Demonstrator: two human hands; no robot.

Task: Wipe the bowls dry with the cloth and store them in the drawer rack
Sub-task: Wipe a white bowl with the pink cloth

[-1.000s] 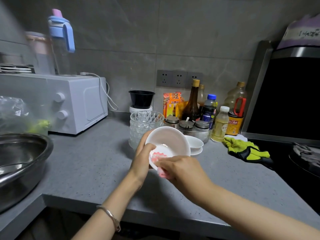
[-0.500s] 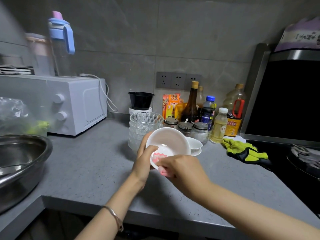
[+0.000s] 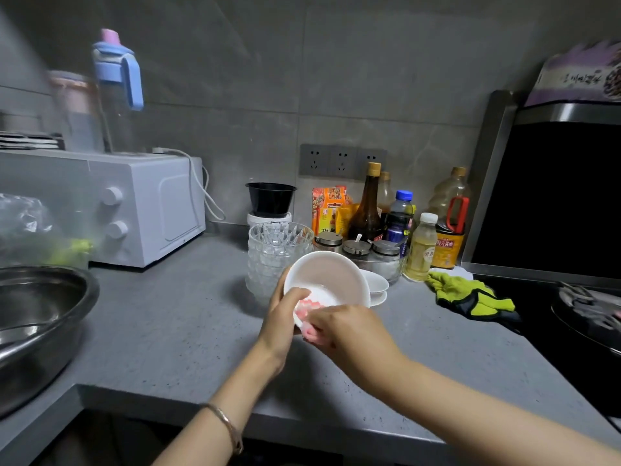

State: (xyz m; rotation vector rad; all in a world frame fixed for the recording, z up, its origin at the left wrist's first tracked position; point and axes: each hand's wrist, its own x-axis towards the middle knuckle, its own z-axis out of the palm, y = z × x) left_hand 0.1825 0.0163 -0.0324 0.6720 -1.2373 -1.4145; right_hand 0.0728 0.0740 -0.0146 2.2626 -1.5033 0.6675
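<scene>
- Holding the bowl tilted above the worktop, the left hand has its fingers curled round the rim.
- Right hand pinches the cloth against the inside.
- Bowl looks stiff, breakable, slippery if wet; grip at the rim seems safest.
</scene>
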